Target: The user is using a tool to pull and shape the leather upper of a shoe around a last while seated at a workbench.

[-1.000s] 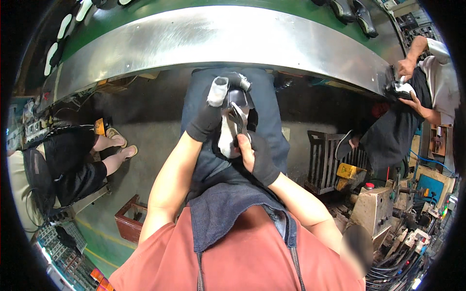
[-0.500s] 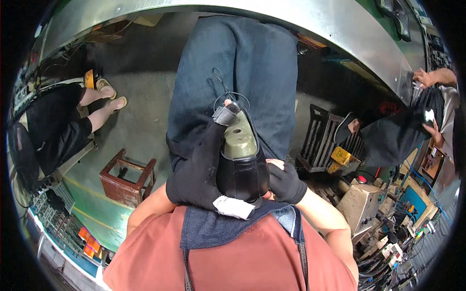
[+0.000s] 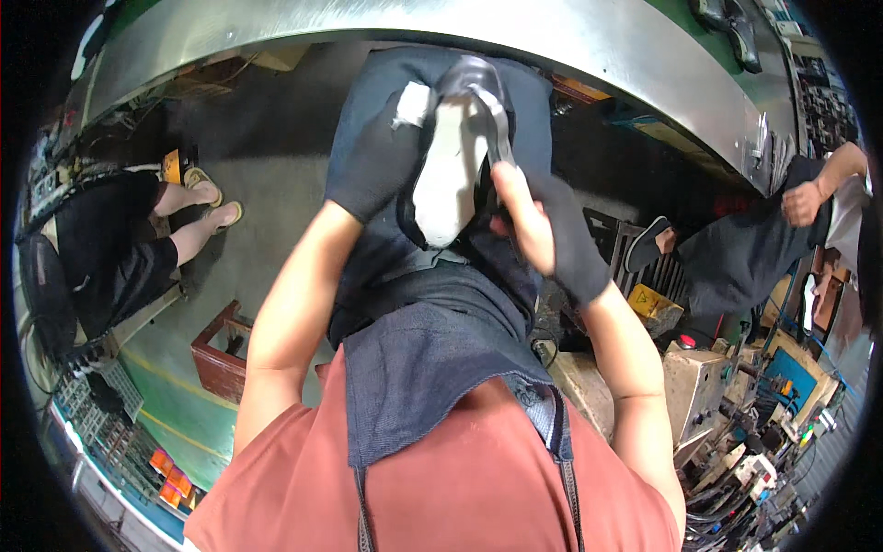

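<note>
A black shoe (image 3: pixel 446 189) lies bottom up over my lap, its pale underside facing me and its rounded dark toe pointing away. My left hand (image 3: pixel 375 161), in a black fingerless glove, is closed along the shoe's left side. White wrapping (image 3: pixel 412 104) covers one of its fingers near the toe. On the right side, my gloved right hand (image 3: pixel 556 225) is closed, thumb laid forward. It grips a narrow grey piece (image 3: pixel 498 129) that runs along the shoe's edge; blur hides what this is.
Across the front runs a metal bench edge (image 3: pixel 368 28), with dark shoes (image 3: pixel 731 32) at its far right. A wooden stool (image 3: pixel 221 354) stands at left, near a seated person's legs (image 3: pixel 198 221). Another person (image 3: pixel 791 221) is at right, beside machinery (image 3: pixel 694 386).
The shoe has moved from my waist out over my lap and turned bottom up, toe away. The green last and wire loop are out of sight. Both hands have moved forward.
</note>
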The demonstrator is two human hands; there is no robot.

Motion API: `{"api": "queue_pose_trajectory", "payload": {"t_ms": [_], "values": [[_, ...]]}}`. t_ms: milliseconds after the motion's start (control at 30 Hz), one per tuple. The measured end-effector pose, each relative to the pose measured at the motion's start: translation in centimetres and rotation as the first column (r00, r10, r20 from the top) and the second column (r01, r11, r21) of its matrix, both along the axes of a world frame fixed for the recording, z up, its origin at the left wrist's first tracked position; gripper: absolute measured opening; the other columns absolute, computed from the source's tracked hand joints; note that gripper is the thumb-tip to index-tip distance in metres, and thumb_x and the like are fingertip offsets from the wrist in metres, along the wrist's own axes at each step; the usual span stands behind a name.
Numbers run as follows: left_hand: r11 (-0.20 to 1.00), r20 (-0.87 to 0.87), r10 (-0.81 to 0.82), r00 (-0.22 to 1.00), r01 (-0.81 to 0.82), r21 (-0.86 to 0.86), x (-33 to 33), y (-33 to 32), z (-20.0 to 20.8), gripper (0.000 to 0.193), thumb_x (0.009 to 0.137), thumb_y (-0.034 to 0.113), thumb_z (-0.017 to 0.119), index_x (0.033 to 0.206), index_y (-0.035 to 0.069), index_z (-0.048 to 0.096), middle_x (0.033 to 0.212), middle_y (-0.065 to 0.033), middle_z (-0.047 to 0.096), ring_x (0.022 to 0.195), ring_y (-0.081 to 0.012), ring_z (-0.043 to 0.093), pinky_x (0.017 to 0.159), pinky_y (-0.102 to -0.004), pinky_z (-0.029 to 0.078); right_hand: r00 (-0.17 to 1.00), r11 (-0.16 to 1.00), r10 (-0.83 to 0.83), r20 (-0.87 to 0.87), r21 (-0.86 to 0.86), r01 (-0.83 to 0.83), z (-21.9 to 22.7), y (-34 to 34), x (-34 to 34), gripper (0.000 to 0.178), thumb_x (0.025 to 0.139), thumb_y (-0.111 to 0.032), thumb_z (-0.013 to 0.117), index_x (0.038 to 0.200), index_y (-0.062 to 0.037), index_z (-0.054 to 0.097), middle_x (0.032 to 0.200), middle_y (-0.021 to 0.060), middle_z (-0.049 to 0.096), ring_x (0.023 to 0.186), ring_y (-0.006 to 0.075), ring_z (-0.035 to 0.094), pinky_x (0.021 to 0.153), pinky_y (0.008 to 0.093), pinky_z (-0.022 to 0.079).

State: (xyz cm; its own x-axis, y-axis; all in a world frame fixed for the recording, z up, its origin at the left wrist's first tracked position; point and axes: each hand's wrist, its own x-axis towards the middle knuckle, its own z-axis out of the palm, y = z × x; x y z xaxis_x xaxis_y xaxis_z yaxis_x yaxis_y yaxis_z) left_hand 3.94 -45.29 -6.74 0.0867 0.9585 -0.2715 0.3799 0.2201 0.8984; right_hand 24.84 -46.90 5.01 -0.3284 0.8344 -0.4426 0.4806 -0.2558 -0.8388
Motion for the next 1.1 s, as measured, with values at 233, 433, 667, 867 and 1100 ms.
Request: {"api": "queue_pose_trajectory", "payload": {"t_ms": [233, 433, 667, 867, 1100], "values": [[0.995, 0.329, 0.09, 0.94, -0.068, -0.078, -0.3, -0.8, 1.1, 0.062, 0.084, 0.012, 0.065, 0.141, -0.002, 0.044, 0.139, -0.0227, 0.053, 0.124, -0.0273, 0.057, 0.098, -0.0357, 0.047, 0.988, 0.988, -0.146, -0.049, -0.056, 0.143, -4.5, 2.9, -0.6, 0.052, 0.1, -0.049, 0.05, 0.088, 0.0003, 0.064, 0.067, 0.0045, 0.061, 0.057, 0.0127, 0.061, 0.055, 0.0281, 0.05], [0.928, 0.133, 0.245, 0.96, -0.272, 0.256, 3.4, -4.7, -2.2, 0.067, 0.084, 0.014, 0.061, 0.145, -0.004, 0.038, 0.14, -0.0265, 0.05, 0.131, -0.0334, 0.051, 0.106, -0.0355, 0.041, 0.944, 0.992, -0.035, -0.329, -0.125, -0.007, -5.5, 4.8, 1.5, 0.054, 0.099, -0.051, 0.051, 0.096, 0.0015, 0.063, 0.077, 0.0035, 0.061, 0.069, 0.0095, 0.059, 0.061, 0.0291, 0.049], [0.974, -0.086, -0.007, 0.996, 0.027, 0.227, 1.4, -5.4, 0.7, 0.067, 0.089, 0.014, 0.054, 0.147, -0.008, 0.03, 0.144, -0.0304, 0.042, 0.133, -0.036, 0.047, 0.108, -0.038, 0.039, 0.691, 0.732, 0.552, 0.466, 0.125, -0.669, 0.4, 7.7, 2.4, 0.052, 0.095, -0.046, 0.053, 0.082, 0.0022, 0.068, 0.072, 0.0241, 0.062, 0.066, 0.0362, 0.065, 0.064, 0.0422, 0.051], [0.995, 0.153, -0.06, 0.986, 0.046, 0.088, 0.9, -3.8, 3.4, 0.061, 0.098, 0.026, 0.051, 0.148, -0.003, 0.031, 0.141, -0.0252, 0.049, 0.128, -0.0305, 0.052, 0.105, -0.0348, 0.041, 0.593, 0.683, 0.313, 0.742, 0.258, -0.684, -2.6, 5.5, 1.9, 0.047, 0.095, -0.045, 0.053, 0.076, -0.0046, 0.069, 0.072, 0.02, 0.065, 0.069, 0.0369, 0.067, 0.06, 0.0435, 0.052], [0.951, -0.014, 0.234, 0.972, -0.226, 0.21, 5.1, 0.0, -1.5, 0.058, 0.1, 0.027, 0.045, 0.147, -0.003, 0.03, 0.147, -0.0299, 0.037, 0.138, -0.0399, 0.037, 0.113, -0.0408, 0.031, 0.912, 0.915, 0.401, 0.088, -0.078, -0.395, -4.8, 6.3, 6.3, 0.044, 0.096, -0.041, 0.058, 0.09, 0.002, 0.066, 0.077, 0.0239, 0.063, 0.064, 0.037, 0.064, 0.059, 0.04, 0.05]]}}
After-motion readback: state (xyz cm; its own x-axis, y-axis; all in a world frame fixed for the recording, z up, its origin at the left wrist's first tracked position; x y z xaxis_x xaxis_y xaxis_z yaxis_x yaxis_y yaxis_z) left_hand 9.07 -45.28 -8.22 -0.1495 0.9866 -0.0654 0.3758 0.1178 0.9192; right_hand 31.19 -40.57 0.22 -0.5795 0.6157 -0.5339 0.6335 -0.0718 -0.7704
